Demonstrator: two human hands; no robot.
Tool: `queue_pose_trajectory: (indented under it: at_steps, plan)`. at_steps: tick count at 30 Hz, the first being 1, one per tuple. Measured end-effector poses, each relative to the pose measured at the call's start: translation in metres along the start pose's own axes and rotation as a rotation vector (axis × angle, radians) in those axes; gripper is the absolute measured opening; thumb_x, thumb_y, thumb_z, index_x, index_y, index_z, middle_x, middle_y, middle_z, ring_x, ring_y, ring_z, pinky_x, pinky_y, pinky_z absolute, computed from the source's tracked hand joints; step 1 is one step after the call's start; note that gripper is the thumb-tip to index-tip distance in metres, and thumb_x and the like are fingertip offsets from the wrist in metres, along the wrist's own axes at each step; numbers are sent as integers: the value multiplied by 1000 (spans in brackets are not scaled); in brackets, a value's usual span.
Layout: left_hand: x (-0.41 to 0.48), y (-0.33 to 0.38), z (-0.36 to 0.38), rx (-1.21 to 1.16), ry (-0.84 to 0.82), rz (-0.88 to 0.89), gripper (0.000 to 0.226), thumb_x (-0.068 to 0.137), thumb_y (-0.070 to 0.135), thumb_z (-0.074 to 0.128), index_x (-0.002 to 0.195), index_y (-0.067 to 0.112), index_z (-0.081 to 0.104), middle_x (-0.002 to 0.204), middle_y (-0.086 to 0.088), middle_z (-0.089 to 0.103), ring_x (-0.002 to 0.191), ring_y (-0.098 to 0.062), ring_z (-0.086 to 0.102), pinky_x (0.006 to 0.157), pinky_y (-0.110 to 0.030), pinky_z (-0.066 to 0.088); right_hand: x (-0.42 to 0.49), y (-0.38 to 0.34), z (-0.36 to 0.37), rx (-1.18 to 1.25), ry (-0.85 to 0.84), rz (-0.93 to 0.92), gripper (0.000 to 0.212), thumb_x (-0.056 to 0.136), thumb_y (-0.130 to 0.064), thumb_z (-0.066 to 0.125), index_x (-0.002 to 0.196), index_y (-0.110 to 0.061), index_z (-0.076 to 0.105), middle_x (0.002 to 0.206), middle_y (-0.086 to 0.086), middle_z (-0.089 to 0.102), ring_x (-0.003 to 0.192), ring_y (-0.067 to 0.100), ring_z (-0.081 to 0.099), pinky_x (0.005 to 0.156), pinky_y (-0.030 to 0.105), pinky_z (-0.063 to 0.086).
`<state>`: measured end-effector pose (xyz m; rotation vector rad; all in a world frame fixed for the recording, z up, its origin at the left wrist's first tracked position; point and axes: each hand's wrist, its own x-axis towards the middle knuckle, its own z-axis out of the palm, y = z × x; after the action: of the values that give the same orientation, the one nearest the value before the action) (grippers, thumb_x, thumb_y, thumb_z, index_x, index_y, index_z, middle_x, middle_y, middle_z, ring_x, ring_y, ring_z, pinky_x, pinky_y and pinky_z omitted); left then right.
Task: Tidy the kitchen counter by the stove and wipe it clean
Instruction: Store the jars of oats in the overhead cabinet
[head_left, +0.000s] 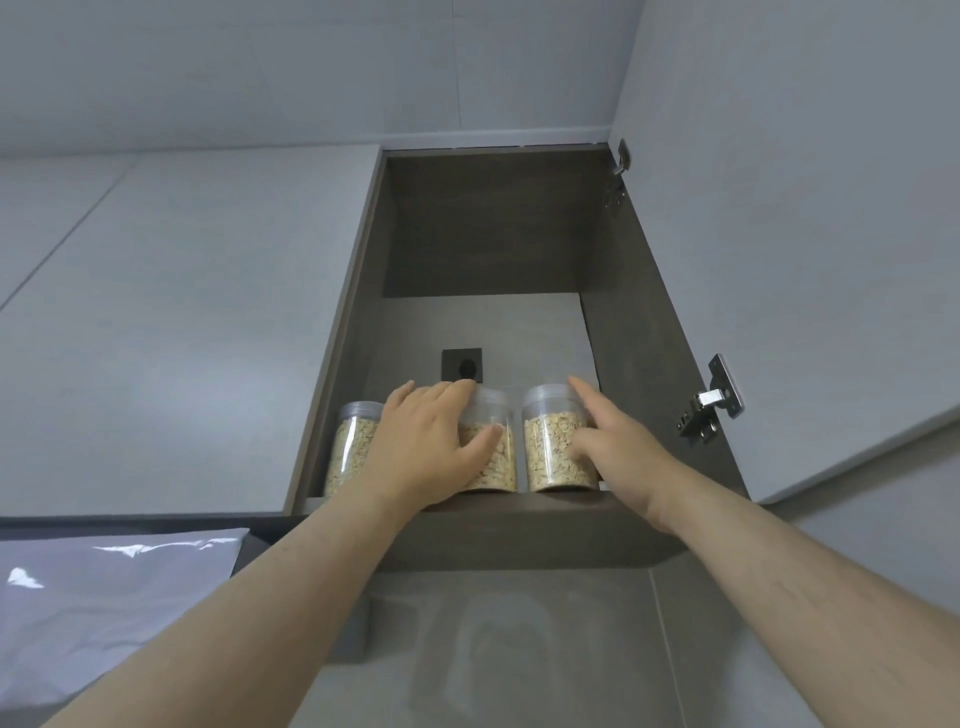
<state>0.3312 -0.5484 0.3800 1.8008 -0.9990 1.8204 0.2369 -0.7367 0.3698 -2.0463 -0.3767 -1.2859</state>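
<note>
Wall cabinet (493, 223), one, box-shaped, lined in dark brown matt wood-grain board, is seen from below with its plain pale grey door (779, 208) swung open to the right. Two bright metal hinges are counted on the door side, upper hinge (618, 174) and lower hinge (711, 402). One dark square socket plate (461, 364) is set in the smooth grey back wall. Three cylindrical jars of clear plastic with clear screw lids, each filled with pale flat flakes, are stood upright in a row at the front of the bottom shelf (519, 512): left jar (353, 441), middle jar (493, 462), right jar (548, 447). The middle and right jars are just beside each other. The middle jar is gripped by the left hand (421, 431), fingers laid over the lid, thumb across the front. The right jar is held by the right hand (618, 441), thumb on its front, fingers along its right side. One glossy pale grey surface (104, 597) is seen lower left.
</note>
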Motion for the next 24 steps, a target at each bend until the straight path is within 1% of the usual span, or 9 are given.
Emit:
queue_pose_trajectory:
  at_steps: [3,5,7,10,16,18,20,22,24]
  plan:
    - [2,-6,-2,-102,-67,-33,60,91,55,48,140,21,43,129,4,56,118,-16,50,104,-36,37,2,1,-1,10,-21,19,81,84,-5,46,152,-40,21,128,-1,53,107,15,55,77,26,45]
    - [2,-7,0,-105,-83,-37,61,90,56,50,141,23,41,130,5,55,118,-15,50,100,-35,40,4,2,-2,17,-43,26,83,82,-3,46,152,-40,22,132,-2,51,113,16,53,79,26,45]
    - [2,-8,2,-83,-88,-28,62,91,57,49,142,24,40,134,5,53,122,-16,48,104,-36,38,6,2,-2,12,-55,24,83,81,-3,48,152,-39,22,133,-2,52,115,16,52,81,26,43]
    - [4,-10,3,-76,-90,-22,61,92,56,48,144,24,39,137,4,52,125,-17,45,105,-36,35,8,3,-2,-10,-63,26,84,81,-5,50,152,-42,21,134,-3,53,117,16,52,90,30,42]
    - [4,-11,5,-67,-98,-8,65,91,58,48,146,25,37,141,5,49,128,-17,44,107,-37,33,7,0,-1,-77,-94,55,88,80,-8,52,151,-47,18,131,2,56,122,22,53,89,30,45]
    - [5,-12,6,-57,-106,-3,67,90,60,48,147,26,36,144,6,47,131,-16,42,110,-37,32,7,-1,-1,-98,-102,71,93,75,-7,54,150,-49,17,124,-1,57,116,24,59,92,39,51]
    - [6,-13,7,-46,-114,3,70,89,61,49,148,27,34,146,7,45,134,-16,40,112,-37,30,7,-2,-1,-118,-115,91,97,71,-8,55,149,-50,16,119,-2,60,100,25,66,89,44,54]
    - [7,-14,9,-30,-120,4,72,88,63,51,149,28,33,147,8,44,135,-16,39,112,-37,29,9,-1,-1,-139,-128,92,100,68,-11,58,149,-50,15,123,-2,61,90,24,68,85,47,55]
    - [8,-15,10,-14,-121,1,75,86,64,53,148,29,33,147,8,45,134,-16,39,112,-36,29,10,-1,-1,-194,-130,81,99,72,-12,61,150,-50,14,131,-2,59,88,23,70,84,46,55]
